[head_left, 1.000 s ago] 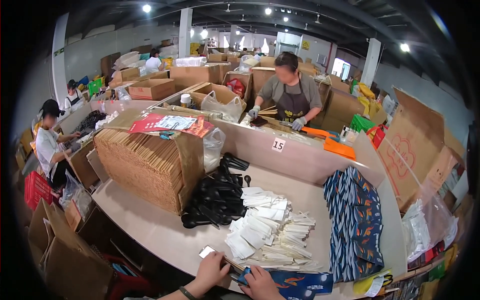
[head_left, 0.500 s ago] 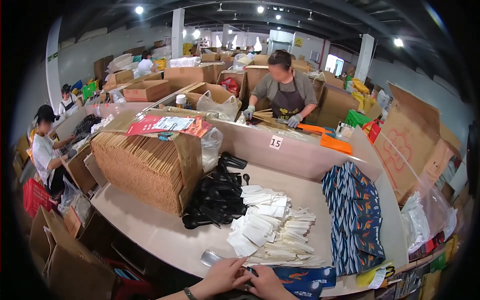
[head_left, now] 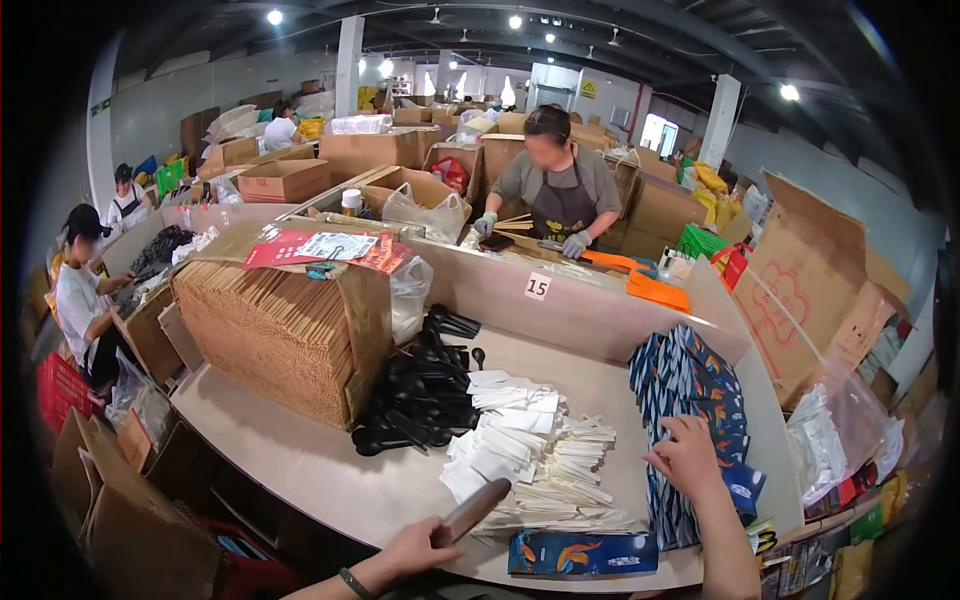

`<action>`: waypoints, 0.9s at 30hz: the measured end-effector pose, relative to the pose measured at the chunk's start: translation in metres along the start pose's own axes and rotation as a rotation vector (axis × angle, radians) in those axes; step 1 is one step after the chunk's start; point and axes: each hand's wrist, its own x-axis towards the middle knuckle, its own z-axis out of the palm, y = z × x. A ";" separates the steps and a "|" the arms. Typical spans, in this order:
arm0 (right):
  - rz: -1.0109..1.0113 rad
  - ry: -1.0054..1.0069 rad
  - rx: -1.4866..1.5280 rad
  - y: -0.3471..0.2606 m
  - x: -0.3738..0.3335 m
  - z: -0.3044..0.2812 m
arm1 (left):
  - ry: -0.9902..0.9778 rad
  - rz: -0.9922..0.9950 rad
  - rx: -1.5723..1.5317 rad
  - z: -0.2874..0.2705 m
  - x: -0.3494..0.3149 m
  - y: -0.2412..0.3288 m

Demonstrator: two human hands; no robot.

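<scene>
My left hand (head_left: 418,552) is closed around one end of a long, round-ended, grey-brown object (head_left: 475,508) whose exact kind I cannot make out. It tilts up over the near edge of the white paper packets (head_left: 495,455). My right hand (head_left: 688,452), fingers apart, hovers at or just over the rows of blue printed packets (head_left: 720,405) on the right; whether it touches them I cannot tell. A single blue packet (head_left: 583,553) lies flat at the table's front edge between my hands. Thin pale wrapped sticks (head_left: 580,470) lie beside the white packets.
Black plastic spoons (head_left: 415,400) are heaped left of the white packets. Behind them stands a large open carton of wooden sticks (head_left: 270,345). A low partition (head_left: 480,290) separates my table (head_left: 270,430) from a gloved co-worker (head_left: 560,190). A tall carton (head_left: 800,290) rises at right.
My hands, together at the front edge, have parted. The left moved left and now holds the grey-brown object; the right rose rightward to the blue packets. The front blue packet is now uncovered.
</scene>
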 end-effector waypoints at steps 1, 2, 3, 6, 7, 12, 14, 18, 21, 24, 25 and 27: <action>0.058 -0.051 -0.007 0.003 -0.021 0.015 | -0.070 0.054 -0.005 0.006 -0.001 0.001; 0.094 -0.120 0.160 -0.006 -0.041 0.031 | -0.213 0.050 -0.083 0.007 -0.003 0.013; 0.010 -0.144 0.338 -0.039 -0.042 0.029 | -0.267 0.084 -0.062 0.010 -0.007 0.026; -0.203 -0.643 0.728 -0.115 -0.071 0.073 | -0.473 0.283 0.002 0.036 0.002 0.047; -0.032 -0.555 1.013 -0.137 -0.054 0.054 | -0.492 0.425 -0.042 0.056 0.010 0.036; -0.257 -0.378 0.578 -0.154 -0.069 0.105 | -0.649 0.474 0.054 0.062 0.017 0.057; -0.250 -0.365 0.533 -0.167 -0.068 0.095 | -0.555 0.330 0.052 0.044 0.014 0.053; 0.226 -0.396 0.614 -0.191 -0.055 0.069 | -0.036 0.022 0.324 0.015 0.012 0.053; 0.385 -0.820 0.476 -0.204 -0.044 0.086 | 0.071 0.072 0.357 0.013 0.009 0.048; 0.398 -0.849 0.485 -0.205 -0.049 0.100 | 0.050 0.090 0.332 0.011 0.006 0.038; 0.405 -0.841 0.527 -0.203 -0.050 0.100 | 0.044 0.127 0.337 0.013 0.003 0.031; 0.421 -0.834 0.553 -0.206 -0.053 0.101 | 0.094 0.168 0.354 0.018 -0.008 0.021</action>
